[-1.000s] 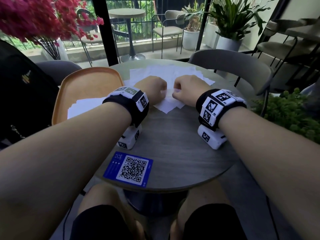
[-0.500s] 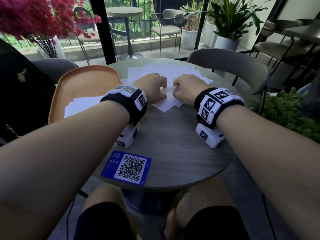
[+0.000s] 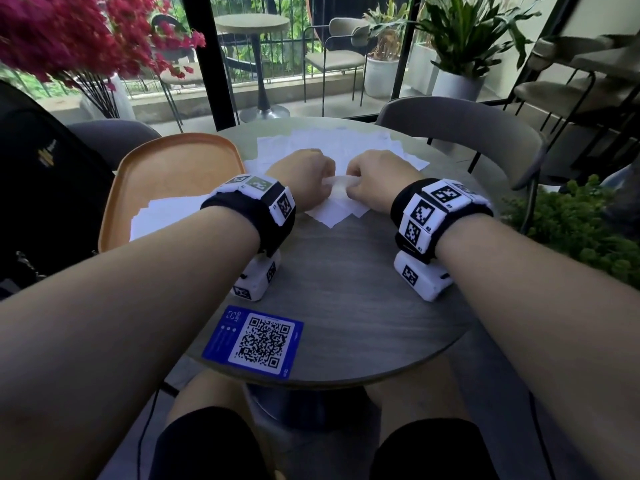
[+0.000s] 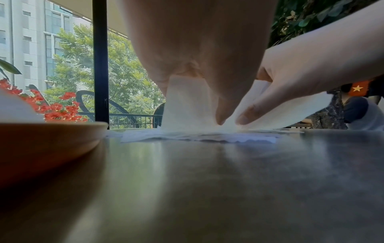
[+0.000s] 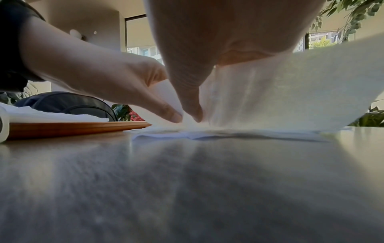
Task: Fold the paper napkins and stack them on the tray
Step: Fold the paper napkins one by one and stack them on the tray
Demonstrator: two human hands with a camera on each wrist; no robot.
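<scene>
Both forearms reach out over the round table [image 3: 346,306], wrists low near its top. The left hand [image 3: 304,178] and the right hand [image 3: 375,178] sit knuckles-up, close together, each with fingers curled and pinching the near edge of one white napkin [image 3: 337,183]. In the wrist views that napkin [image 4: 187,105] stands raised between thumb and fingers, its far part still lying on the loose pile of napkins [image 3: 332,147] spread over the table's far half. The thumbs [image 5: 191,98] point down toward the pile. An orange tray [image 3: 166,174] lies at the table's left edge, with folded napkins [image 3: 162,216] stacked on its near end, partly hidden behind the left forearm. A blue QR card [image 3: 254,341] lies on the table's near edge. A grey chair [image 3: 460,126] stands beyond the table, and red flowers [image 3: 69,36] beyond the tray
</scene>
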